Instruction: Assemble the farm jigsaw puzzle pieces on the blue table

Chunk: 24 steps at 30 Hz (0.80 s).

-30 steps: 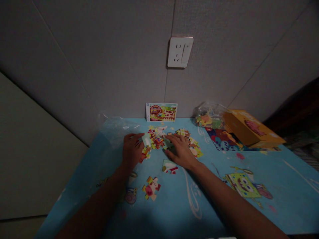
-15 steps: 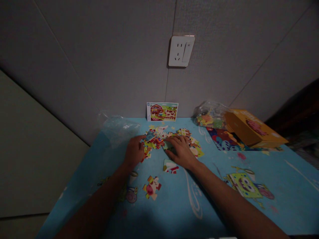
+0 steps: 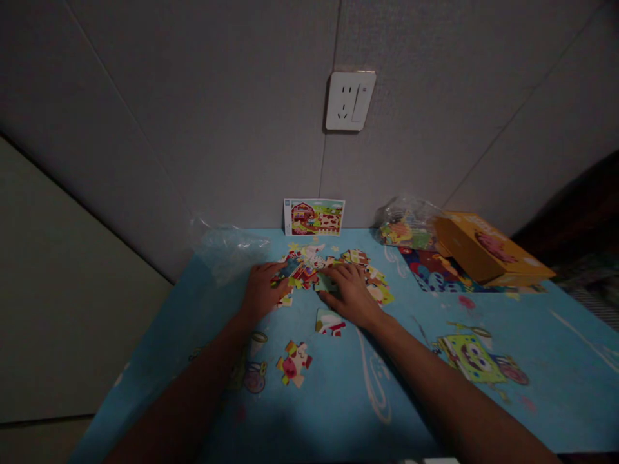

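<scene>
A heap of colourful jigsaw puzzle pieces (image 3: pixel 305 272) lies on the blue table cover (image 3: pixel 416 399). My left hand (image 3: pixel 261 291) rests at the heap's left edge, thumb and fingers apart, touching pieces. From the right, my right hand (image 3: pixel 352 295) lies over the heap with its fingers stretched out and thumb apart; its palm hides some pieces. Nearer to me, a loose puzzle piece with a cow's face (image 3: pixel 294 364) lies face up. Another loose piece, pale with red and white (image 3: pixel 330 322), sits just below my right hand.
A farm picture card (image 3: pixel 315 217) leans against the wall. Crumpled clear plastic (image 3: pixel 232 241) lies at the back left. To the right are a clear bag of pieces (image 3: pixel 409 229), an orange box (image 3: pixel 488 248) and a colourful sheet (image 3: pixel 438 274). A wall socket (image 3: pixel 351 101) is above.
My left hand's fingers and thumb have spread further apart and reach slightly more over the heap. My right hand has hardly moved.
</scene>
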Available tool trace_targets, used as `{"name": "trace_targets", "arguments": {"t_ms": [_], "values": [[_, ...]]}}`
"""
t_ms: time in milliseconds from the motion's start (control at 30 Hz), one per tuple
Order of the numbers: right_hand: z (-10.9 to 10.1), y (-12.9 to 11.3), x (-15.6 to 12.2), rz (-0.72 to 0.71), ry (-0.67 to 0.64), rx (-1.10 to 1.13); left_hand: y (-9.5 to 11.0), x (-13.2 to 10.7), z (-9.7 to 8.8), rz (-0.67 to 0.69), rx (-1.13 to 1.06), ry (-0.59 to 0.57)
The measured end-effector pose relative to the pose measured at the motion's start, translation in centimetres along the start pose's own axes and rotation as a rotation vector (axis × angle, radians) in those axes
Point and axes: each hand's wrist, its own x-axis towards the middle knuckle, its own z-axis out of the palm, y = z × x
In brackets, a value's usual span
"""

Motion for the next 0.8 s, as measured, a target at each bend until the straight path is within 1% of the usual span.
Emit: {"name": "trace_targets", "arguments": {"t_ms": [100,200,300,433,533,633,800], "values": [[0.02,0.05,-0.03,0.006,0.016,0.019,-0.03,-0.03,0.18,-0.029,-0.021,0.045],[-0.12,-0.04,-0.07,0.004,0.028,0.037,-0.04,-0.08,0.14,-0.092,-0.05,0.103],[-0.32,-0.23,-0.09,0.016,0.035,0.04,-0.01,-0.1,-0.04,-0.121,-0.056,0.121],[-0.35,-0.28,-0.1,0.022,0.051,0.047,0.24,-0.13,-0.16,-0.071,-0.022,0.14],[-0.19,-0.12,-0.1,0.005,0.07,0.064,0.51,-0.18,-0.16,-0.008,0.032,0.072],[-0.09,-0.03,-0.11,-0.03,0.092,0.086,0.57,-0.22,-0.07,0.003,0.063,0.04],[-0.38,-0.26,-0.09,-0.047,0.156,0.148,0.34,-0.24,0.37,-0.027,0.002,0.119]]}}
